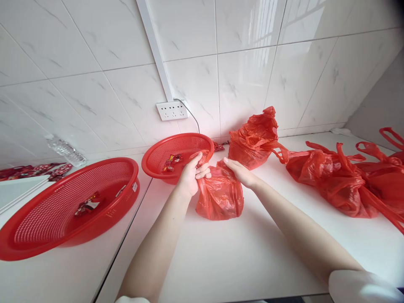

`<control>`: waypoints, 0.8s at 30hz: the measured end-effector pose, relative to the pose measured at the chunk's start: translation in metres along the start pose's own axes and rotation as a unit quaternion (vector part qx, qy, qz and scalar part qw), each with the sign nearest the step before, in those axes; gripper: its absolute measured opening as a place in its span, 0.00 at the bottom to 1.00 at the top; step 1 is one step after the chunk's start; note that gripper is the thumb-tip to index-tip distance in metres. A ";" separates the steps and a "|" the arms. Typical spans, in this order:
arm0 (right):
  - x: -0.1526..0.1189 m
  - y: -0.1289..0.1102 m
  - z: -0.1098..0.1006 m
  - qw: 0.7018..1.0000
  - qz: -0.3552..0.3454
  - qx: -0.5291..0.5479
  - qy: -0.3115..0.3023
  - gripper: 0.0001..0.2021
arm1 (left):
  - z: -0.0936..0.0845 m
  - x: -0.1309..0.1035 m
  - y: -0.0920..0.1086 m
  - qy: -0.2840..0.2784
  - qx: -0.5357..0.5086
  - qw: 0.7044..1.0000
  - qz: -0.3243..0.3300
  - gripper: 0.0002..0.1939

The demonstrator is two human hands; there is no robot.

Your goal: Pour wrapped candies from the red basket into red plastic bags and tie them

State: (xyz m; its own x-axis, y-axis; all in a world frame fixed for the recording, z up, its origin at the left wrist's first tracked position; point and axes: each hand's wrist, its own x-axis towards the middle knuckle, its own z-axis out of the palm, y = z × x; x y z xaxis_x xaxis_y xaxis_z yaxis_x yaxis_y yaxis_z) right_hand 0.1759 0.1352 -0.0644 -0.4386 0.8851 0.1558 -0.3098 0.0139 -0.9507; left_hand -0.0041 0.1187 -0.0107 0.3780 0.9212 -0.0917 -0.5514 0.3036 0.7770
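A filled red plastic bag (220,198) stands upright on the white table between my hands. My left hand (191,176) is closed round the gathered top of this bag at its left side. With fingers stretched out, my right hand (240,172) lies along the bag's upper right side. What the bag holds cannot be made out through the plastic. Just behind my left hand sits a smaller red perforated basket (154,153) with a few small wrapped pieces (172,163) in it.
A larger red basket (34,223) with some wrapped pieces stands at left. Behind it lies a clear plastic bottle (67,150). Another red bag (252,141) leans near the tiled wall; several more bags (334,181) fill the right side. A power strip (172,111) is on the wall.
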 end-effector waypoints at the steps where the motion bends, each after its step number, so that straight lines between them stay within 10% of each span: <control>1: -0.001 0.002 -0.004 0.998 0.021 -0.012 -0.051 0.22 | -0.002 0.001 0.001 0.002 0.006 1.000 0.008 0.21; 6: -0.005 0.011 -0.022 0.968 0.091 -0.069 -0.223 0.31 | -0.007 0.000 0.008 0.026 0.006 0.998 0.050 0.20; 13: 0.004 0.028 0.007 0.993 0.003 0.116 0.011 0.17 | -0.001 -0.001 -0.001 -0.027 0.093 0.993 0.067 0.16; 24: 0.004 0.009 0.019 0.973 -0.052 0.186 0.128 0.13 | -0.002 -0.006 0.008 -0.033 0.110 0.993 0.021 0.17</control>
State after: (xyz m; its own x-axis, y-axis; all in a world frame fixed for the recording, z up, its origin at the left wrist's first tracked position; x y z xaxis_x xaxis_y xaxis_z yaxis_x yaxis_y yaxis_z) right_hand 0.1551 0.1304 -0.0667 -0.1780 0.9756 0.1288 -0.6465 -0.0173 -0.7628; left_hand -0.0120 0.1165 -0.0053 0.4097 0.9120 -0.0214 -0.3949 0.1984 0.8970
